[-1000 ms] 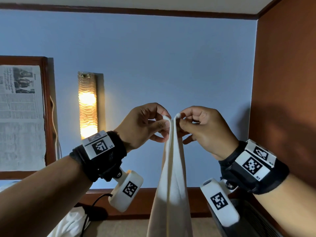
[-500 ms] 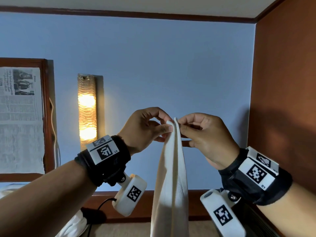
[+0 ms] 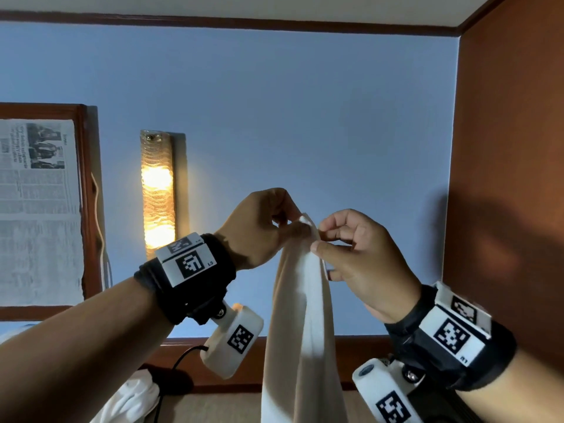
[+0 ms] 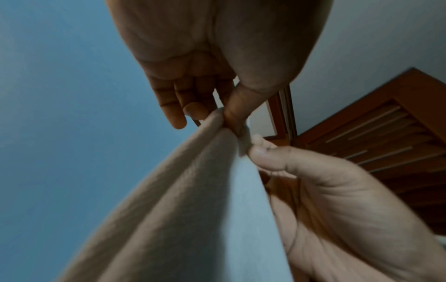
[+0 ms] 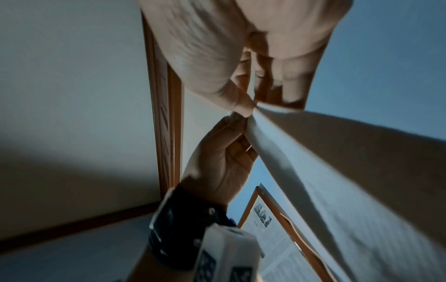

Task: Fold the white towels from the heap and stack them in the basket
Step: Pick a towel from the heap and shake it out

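Against blue wall (image 3: pixel 305 117), both hands pinch white towel (image 3: pixel 302 331) hanging folded lengthwise

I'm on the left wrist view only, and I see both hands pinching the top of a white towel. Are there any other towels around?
Observer: Yes. In the head view, more white cloth lies low on the left, under the left hand.
Operator: How does the held one hang?
Observer: The towel drops as a narrow strip below the right hand, past the frame's bottom edge.
Operator: What's lighting it?
Observer: A lit wall lamp, left of the hands.
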`<state>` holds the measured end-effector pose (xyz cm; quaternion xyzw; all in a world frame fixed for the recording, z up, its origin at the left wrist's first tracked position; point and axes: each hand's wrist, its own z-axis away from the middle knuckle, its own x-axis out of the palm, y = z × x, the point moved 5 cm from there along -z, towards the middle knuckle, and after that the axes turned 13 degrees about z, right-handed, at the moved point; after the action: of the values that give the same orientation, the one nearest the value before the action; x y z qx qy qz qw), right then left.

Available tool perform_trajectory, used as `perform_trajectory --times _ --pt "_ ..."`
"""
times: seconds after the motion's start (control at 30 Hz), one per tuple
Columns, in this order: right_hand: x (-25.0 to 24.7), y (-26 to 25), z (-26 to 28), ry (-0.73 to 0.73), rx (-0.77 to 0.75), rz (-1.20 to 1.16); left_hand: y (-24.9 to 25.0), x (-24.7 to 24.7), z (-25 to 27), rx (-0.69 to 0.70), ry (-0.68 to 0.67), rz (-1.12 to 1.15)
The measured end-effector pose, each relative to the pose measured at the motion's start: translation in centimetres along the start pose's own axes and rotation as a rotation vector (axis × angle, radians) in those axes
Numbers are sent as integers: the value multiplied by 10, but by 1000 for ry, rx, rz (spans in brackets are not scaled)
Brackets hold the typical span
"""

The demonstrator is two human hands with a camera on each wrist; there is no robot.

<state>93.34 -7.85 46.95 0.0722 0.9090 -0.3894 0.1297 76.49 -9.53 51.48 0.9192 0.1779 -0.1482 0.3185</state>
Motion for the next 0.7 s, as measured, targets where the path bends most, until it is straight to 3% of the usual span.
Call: perform_trajectory --times 0.1,0.27,0.43,0.53,0.7 --pt "8 5 5 -3 -96 275 2 0 -4 8 17 -93" --pt "19 19 7 -34 -148 373 2 -5 -14 17 76 -99" --pt "46 52 19 -360 -83 388 -19 -16 -26 -63 211 -101" --pt "59 83 29 -510 -84 626 -40 -37 -37 -177 298 -175" --pt "51 153 36 -577 10 923 -72 -84 -38 -345 486 -178"
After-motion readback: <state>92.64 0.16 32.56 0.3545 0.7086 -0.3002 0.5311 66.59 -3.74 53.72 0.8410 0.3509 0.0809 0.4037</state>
